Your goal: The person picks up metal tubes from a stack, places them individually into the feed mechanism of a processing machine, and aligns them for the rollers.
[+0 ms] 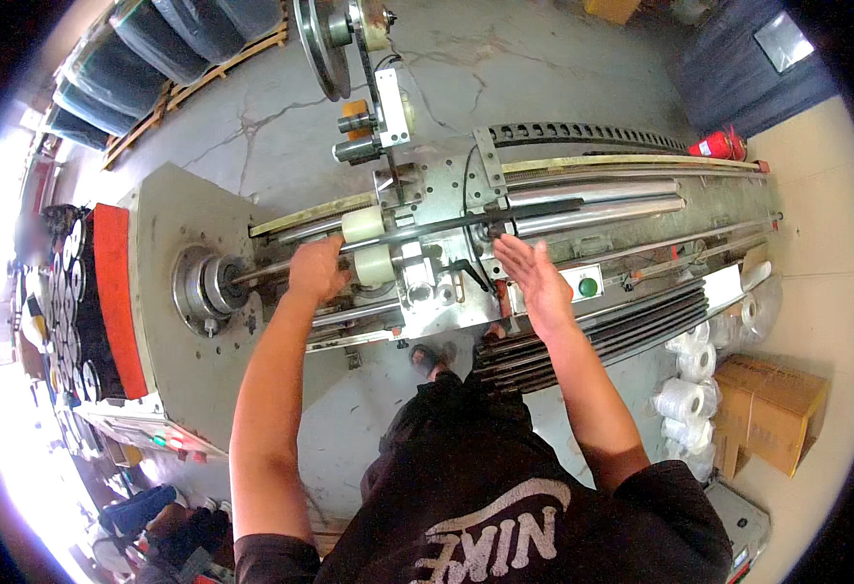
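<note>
A long metal rod (417, 230) runs from the round chuck (220, 286) on the left, past white rollers (373, 265), and over the machine's metal carriage (451, 195). Its right end is dark. My left hand (318, 268) is closed on the rod between chuck and rollers; its fingertips are partly hidden. Beside the carriage's right edge, my right hand (536, 277) is open with fingers stretched out, just below the dark rod end. Close by are a black lever handle (470, 274) and a green button (587, 287) on a white panel.
Several long black rods (592, 336) lie along the machine's near side. White film rolls (685, 399) and a cardboard box (769, 409) stand at right. A red fire extinguisher (721, 145) is at the far right end. Wrapped dark rolls (154, 44) sit on a pallet at far left.
</note>
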Motion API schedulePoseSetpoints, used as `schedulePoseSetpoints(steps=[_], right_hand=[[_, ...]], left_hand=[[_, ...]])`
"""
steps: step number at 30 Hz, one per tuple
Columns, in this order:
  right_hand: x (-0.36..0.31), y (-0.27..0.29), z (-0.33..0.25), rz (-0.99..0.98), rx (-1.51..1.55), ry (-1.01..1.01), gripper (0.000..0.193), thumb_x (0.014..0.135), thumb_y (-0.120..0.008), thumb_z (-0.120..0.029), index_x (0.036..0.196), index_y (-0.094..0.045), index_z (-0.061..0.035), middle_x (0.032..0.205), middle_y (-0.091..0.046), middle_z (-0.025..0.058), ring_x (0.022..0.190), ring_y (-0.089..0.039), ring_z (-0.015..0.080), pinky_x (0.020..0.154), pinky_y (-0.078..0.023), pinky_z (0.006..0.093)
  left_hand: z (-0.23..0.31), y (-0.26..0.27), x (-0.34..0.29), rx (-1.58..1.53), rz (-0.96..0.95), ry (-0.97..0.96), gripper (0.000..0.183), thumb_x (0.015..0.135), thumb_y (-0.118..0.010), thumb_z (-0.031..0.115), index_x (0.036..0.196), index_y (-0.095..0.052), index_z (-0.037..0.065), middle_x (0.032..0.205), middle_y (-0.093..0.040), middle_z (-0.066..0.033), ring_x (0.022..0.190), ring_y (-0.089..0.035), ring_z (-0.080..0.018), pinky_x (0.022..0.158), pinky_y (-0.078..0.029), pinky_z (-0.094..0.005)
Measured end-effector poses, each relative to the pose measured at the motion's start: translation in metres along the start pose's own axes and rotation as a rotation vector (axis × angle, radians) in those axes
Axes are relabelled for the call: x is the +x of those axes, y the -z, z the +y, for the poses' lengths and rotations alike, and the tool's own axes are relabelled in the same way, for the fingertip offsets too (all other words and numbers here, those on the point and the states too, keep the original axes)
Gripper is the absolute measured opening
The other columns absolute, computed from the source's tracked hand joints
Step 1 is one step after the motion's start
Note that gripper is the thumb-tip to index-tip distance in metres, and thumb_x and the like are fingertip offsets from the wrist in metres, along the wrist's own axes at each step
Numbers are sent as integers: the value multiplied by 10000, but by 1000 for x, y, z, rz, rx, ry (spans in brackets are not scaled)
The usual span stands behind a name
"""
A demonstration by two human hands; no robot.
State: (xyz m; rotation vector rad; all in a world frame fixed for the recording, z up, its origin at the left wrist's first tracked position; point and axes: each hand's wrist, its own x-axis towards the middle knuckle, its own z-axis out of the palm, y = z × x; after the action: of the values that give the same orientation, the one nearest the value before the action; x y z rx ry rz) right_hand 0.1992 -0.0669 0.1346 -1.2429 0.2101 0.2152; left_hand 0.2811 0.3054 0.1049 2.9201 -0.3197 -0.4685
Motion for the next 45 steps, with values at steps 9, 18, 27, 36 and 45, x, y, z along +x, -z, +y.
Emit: schedulePoseSetpoints(steps=[9, 18, 27, 36, 45], right_hand=[[20, -65, 35, 92, -1048, 424, 674, 1041, -506, -465, 1479, -435, 41, 1457, -522, 260, 1359, -493, 402, 1186, -325, 469], [44, -116, 69, 39, -1609, 525, 743, 1028, -480, -473, 1544, -337, 43, 1626, -315, 216, 1542, -237, 333, 1268, -101, 501], [44, -121, 78, 95, -1614, 560, 757, 993, -531, -472, 1533, -374, 34, 1626, -326, 199, 1540, -241, 322, 1264, -67, 536], [43, -122, 80, 113, -1682, 531, 742, 1005, -505, -493, 1545, -369, -3, 1618, -355, 162, 1538, -255, 287, 1263, -63, 531], [37, -124, 79, 133, -1715, 568, 724, 1006, -511, -477, 1539, -376, -6, 1619, -353, 153, 1540, -255, 285, 1259, -57, 550]], left_hand=[[-38, -8, -14, -52, 98, -24, 667, 750, -848, 263, 1344, -577, 121, 1219, -686, -187, 1160, -628, -388, 1012, -486, -485], [-144, -18, -34, -105, -4, 156, 797, 738, -874, 252, 1444, -522, 142, 1309, -665, -186, 1173, -640, -400, 1000, -509, -463], [-93, -10, -10, -31, -61, 95, 818, 727, -884, 311, 1450, -538, 147, 1323, -661, -189, 1216, -630, -376, 1034, -494, -451], [-20, -18, 12, -40, -33, -48, 747, 713, -879, 309, 1359, -563, 111, 1245, -684, -199, 1160, -641, -398, 974, -507, -480], [-41, -19, -6, -63, 83, -73, 704, 718, -876, 258, 1338, -571, 124, 1228, -690, -186, 1145, -640, -406, 964, -508, -483]])
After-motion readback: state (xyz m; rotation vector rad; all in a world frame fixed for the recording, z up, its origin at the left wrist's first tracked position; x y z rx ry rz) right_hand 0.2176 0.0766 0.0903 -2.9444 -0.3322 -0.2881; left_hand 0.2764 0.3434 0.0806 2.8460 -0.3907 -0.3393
